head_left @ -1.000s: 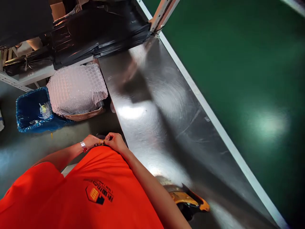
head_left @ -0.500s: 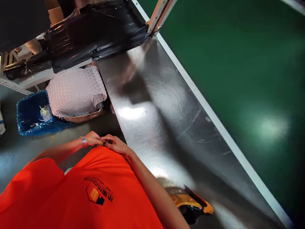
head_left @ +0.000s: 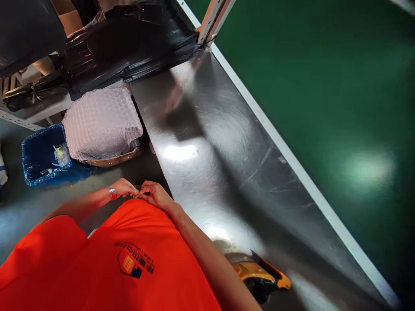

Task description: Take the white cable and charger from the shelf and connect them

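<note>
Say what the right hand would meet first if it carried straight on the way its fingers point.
The right hand points at the left hand; their fingertips already meet around a small yellowish item, so it would probably press into that first.

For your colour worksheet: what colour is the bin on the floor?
Blue bin, head view.

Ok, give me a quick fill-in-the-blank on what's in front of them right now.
1. Both hands, left hand and right hand, pinch a small ____-coloured item.
2. The watch sits on the ____ wrist.
3. The bubble wrap lies beside a ____ bin.

Missing: yellow; left; blue
</note>
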`<state>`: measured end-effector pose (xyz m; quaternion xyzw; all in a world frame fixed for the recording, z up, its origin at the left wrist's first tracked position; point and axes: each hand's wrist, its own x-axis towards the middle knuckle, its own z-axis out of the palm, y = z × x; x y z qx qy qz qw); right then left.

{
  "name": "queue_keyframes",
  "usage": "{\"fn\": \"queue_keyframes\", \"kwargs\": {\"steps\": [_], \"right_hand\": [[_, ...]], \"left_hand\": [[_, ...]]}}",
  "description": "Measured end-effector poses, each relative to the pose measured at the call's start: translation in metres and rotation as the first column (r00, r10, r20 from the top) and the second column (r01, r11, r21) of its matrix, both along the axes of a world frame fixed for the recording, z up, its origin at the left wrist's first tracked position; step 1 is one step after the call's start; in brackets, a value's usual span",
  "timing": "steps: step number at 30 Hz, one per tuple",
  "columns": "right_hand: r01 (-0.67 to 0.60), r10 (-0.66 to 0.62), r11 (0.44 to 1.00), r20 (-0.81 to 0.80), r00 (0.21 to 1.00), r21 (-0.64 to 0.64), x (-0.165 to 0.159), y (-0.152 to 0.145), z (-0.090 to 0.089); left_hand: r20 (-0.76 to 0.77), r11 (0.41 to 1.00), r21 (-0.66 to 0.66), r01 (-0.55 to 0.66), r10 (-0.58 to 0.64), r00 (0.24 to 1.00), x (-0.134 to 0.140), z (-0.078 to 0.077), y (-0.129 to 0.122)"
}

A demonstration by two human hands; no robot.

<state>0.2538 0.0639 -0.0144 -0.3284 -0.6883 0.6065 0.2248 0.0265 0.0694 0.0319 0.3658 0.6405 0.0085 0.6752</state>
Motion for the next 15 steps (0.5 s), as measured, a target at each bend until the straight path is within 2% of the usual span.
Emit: {"fn": "queue_keyframes", "kwargs": {"steps": [3,6,12,15], "right_hand": [[-0.039,0.039,0.999,0.021,0.999,0.012,0.003,-0.001,-0.002],[-0.074,0.077,0.996,0.056,0.995,-0.043,0.005,-0.001,0.0],[-0.164,0.166,0.981,0.012,0.986,-0.105,0.003,0.001,0.007],[-0.184,0.184,0.971,-0.016,0.983,-0.15,0.003,0.001,0.009]], "left_hand": [[0.012,0.993,-0.038,-0.115,0.115,0.993,0.001,0.001,0.002],[0.017,0.979,-0.062,-0.196,0.198,0.98,0.0,0.003,0.005],[0.073,0.952,-0.136,-0.274,0.285,0.956,-0.013,0.013,0.006],[0.157,0.937,-0.156,-0.312,0.336,0.929,-0.017,0.02,0.02]]}}
